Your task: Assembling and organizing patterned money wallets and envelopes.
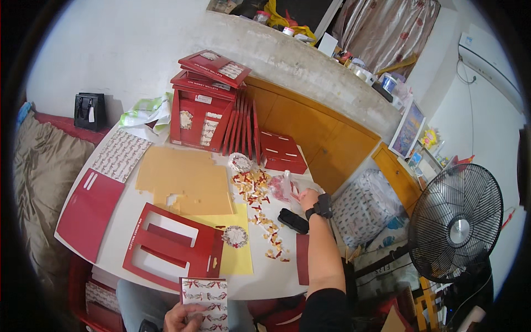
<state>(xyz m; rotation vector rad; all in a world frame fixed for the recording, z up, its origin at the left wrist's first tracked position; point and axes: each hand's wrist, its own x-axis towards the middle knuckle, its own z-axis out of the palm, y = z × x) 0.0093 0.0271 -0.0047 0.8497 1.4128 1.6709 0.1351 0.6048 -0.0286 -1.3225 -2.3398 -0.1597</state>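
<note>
My left hand (pixel 181 318) is closed on the lower left edge of a patterned card (pixel 205 296), white with rows of grey-and-red garlands, held just off the table's front edge. Out to the right, my right hand (pixel 308 199) reaches to a clear plastic bag (pixel 282 187) with pinkish-red bits inside. Its fingers look closed at the bag's side, partly hidden by the plastic. Beside that bag lie scattered small red and tan pieces (pixel 253 187). A red cut-out cardboard frame (pixel 168 250) and a round garland-patterned piece (pixel 235 236) rest near the front, partly over a yellow sheet (pixel 241 265).
Red printed boxes (pixel 202 119) are stacked at the back of the white table (pixel 257 285). Tan sheets (pixel 185 180), a red panel (pixel 88 216) and a black object (pixel 293 221) lie on it. A black fan (pixel 458 231) stands at the right.
</note>
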